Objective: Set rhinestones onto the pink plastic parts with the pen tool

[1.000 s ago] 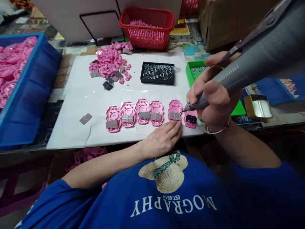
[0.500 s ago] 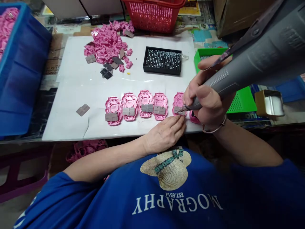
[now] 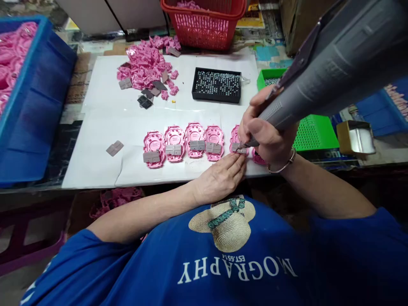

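1. The right hand (image 3: 267, 131) has its grip clamped around a grey electric screwdriver (image 3: 331, 76), which slants from the upper right of the frame down toward the centre.
2. The screwdriver's tip is at a grey plate (image 3: 244, 150) on a pink casing (image 3: 235, 132), right of the frame's centre; whether it touches a screw is too small to tell.
3. The left hand (image 3: 219, 178) lies with its fingers together at that casing's lower edge; whether its grip is closed on the casing cannot be told.
4. Four more pink casings (image 3: 195, 127) with grey plates stand in a row across the centre, and another (image 3: 259, 158) is partly hidden beneath the right hand.
5. On the white-covered table (image 3: 92, 131), a loose grey plate (image 3: 114, 148) lies at centre left, and a heap of small pink parts (image 3: 146, 63) at upper left.
6. A black screw tray (image 3: 216, 98) sits above the row; a green tray (image 3: 317, 131) is right of centre.
7. A red basket (image 3: 207, 36) stands at upper centre, a blue bin (image 3: 54, 97) at far left.
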The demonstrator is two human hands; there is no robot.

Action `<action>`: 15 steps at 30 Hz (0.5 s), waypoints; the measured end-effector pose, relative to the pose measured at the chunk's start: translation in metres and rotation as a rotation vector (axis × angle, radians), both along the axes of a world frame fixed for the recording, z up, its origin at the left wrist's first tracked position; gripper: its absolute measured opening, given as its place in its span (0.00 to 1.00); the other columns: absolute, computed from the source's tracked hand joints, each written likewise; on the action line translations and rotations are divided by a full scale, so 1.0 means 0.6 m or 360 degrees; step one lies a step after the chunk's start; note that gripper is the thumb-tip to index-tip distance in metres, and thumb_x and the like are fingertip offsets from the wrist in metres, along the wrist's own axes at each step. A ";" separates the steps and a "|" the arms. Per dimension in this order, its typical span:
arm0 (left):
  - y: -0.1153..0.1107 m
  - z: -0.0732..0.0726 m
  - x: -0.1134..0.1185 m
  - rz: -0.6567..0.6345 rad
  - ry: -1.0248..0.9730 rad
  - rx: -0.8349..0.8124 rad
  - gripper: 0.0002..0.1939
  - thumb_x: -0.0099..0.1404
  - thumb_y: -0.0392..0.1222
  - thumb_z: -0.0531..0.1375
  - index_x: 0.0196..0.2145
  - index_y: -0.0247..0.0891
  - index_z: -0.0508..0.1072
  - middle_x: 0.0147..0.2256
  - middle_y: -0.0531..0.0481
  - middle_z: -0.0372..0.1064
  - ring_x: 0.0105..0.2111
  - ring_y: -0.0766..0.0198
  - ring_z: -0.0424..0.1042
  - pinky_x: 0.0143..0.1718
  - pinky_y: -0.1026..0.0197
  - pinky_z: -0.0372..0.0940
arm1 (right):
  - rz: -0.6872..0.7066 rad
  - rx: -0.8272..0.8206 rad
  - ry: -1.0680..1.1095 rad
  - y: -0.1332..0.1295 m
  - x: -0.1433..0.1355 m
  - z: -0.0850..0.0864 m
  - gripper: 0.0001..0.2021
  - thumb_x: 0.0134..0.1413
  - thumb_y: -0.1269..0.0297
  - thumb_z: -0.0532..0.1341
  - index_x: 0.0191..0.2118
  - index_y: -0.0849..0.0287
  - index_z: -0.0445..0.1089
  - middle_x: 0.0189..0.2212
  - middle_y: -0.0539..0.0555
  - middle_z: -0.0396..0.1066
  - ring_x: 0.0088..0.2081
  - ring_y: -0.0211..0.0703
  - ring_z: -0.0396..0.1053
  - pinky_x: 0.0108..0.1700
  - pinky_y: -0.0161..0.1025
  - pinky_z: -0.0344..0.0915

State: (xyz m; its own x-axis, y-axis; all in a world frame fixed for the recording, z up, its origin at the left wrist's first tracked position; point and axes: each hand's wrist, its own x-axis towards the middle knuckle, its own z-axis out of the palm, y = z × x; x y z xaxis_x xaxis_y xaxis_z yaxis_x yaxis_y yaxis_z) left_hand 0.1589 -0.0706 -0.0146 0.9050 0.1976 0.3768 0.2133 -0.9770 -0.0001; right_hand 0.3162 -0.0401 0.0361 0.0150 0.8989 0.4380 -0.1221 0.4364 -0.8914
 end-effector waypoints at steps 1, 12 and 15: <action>0.000 -0.001 0.000 -0.0002 -0.0027 0.0001 0.16 0.73 0.35 0.54 0.53 0.20 0.69 0.56 0.27 0.69 0.58 0.49 0.70 0.62 0.47 0.66 | -0.0010 0.0095 0.0049 0.003 0.001 0.005 0.18 0.51 0.50 0.69 0.44 0.47 0.68 0.23 0.43 0.65 0.19 0.36 0.60 0.21 0.37 0.60; 0.009 0.004 0.002 -0.0056 -0.0279 -0.0047 0.13 0.70 0.35 0.59 0.49 0.22 0.71 0.51 0.29 0.73 0.52 0.50 0.75 0.55 0.49 0.73 | -0.0828 0.0427 0.0056 0.030 0.098 0.078 0.18 0.46 0.47 0.71 0.40 0.47 0.71 0.22 0.45 0.62 0.16 0.37 0.56 0.17 0.39 0.53; 0.010 0.006 0.004 -0.0062 -0.0303 -0.0080 0.12 0.71 0.35 0.58 0.49 0.23 0.71 0.51 0.31 0.74 0.51 0.51 0.75 0.54 0.49 0.73 | -0.0955 0.0404 -0.0031 0.039 0.124 0.063 0.21 0.44 0.42 0.71 0.40 0.45 0.69 0.19 0.43 0.61 0.16 0.37 0.56 0.18 0.39 0.54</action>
State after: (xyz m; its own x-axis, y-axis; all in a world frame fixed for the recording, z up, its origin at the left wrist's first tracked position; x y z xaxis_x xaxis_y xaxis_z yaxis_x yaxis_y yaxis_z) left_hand 0.1612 -0.0644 -0.0108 0.8256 0.1868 0.5324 0.1670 -0.9822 0.0858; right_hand 0.3904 -0.0168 0.0739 0.4718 0.6056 0.6408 0.2235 0.6209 -0.7514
